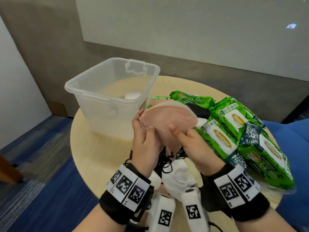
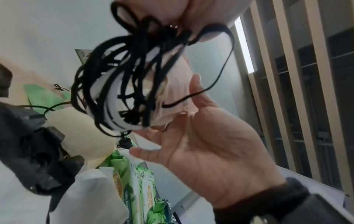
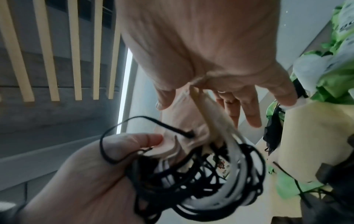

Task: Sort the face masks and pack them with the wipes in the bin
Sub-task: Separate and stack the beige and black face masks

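Observation:
Both my hands hold a stack of pink face masks (image 1: pixel 168 121) upright above the table, just right of the clear plastic bin (image 1: pixel 93 96). My left hand (image 1: pixel 145 126) grips the stack's left edge, thumb in front. My right hand (image 1: pixel 177 131) pinches the lower right part, thumb in front and fingers behind. Black ear straps (image 2: pixel 118 75) hang tangled below the masks (image 3: pixel 193 136). In the right wrist view my left thumb (image 3: pixel 134 141) presses on the stack. White masks (image 1: pixel 178 176) lie on the table under my wrists. Something white (image 1: pixel 132 95) lies in the bin.
Several green wipe packs (image 1: pixel 234 129) are piled on the right side of the round beige table (image 1: pixel 87 148). A black mask (image 1: pixel 200 111) lies behind the pink stack. A blue seat (image 1: pixel 294 134) stands at the right; blue carpet lies to the left.

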### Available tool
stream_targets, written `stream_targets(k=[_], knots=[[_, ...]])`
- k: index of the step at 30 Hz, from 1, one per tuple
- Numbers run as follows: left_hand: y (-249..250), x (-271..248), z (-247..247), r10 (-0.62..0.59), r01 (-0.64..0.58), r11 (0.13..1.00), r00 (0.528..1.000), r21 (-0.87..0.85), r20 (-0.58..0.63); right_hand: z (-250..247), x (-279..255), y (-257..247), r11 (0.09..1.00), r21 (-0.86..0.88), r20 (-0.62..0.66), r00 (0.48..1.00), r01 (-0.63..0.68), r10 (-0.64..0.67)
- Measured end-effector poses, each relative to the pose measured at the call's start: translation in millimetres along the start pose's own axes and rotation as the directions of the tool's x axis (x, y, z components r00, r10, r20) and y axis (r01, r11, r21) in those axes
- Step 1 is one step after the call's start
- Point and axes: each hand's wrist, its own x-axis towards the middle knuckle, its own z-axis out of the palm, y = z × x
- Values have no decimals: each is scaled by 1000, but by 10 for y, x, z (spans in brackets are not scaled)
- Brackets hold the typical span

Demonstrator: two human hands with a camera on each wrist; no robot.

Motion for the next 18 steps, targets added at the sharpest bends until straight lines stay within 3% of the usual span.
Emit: stream_targets(k=[3, 6, 9, 12, 15, 18], knots=[[-15, -29, 14, -55, 55, 996, 998, -64, 1, 6, 15, -22, 998, 63, 10, 1000, 14, -14], [-49, -17, -20, -93, 93, 996, 995, -6, -16, -13, 39, -25, 997, 46, -1, 998, 64, -64], [-21, 45, -107, -42, 41, 998, 999, 39, 7, -91, 63, -56, 994, 41, 17, 995, 98, -99], [31, 144, -234, 45, -70, 980, 990, 185, 136, -190, 112, -113, 997, -20, 85, 994, 74, -72], [114, 183, -282, 72, -192, 930, 932, 313, 356, -245, 181, -193, 978, -186, 155, 986, 89, -60], [140, 215, -301, 29, -179, 930, 907, 321, 420, -305, 234, -282, 963, -254, 233, 972, 93, -32]])
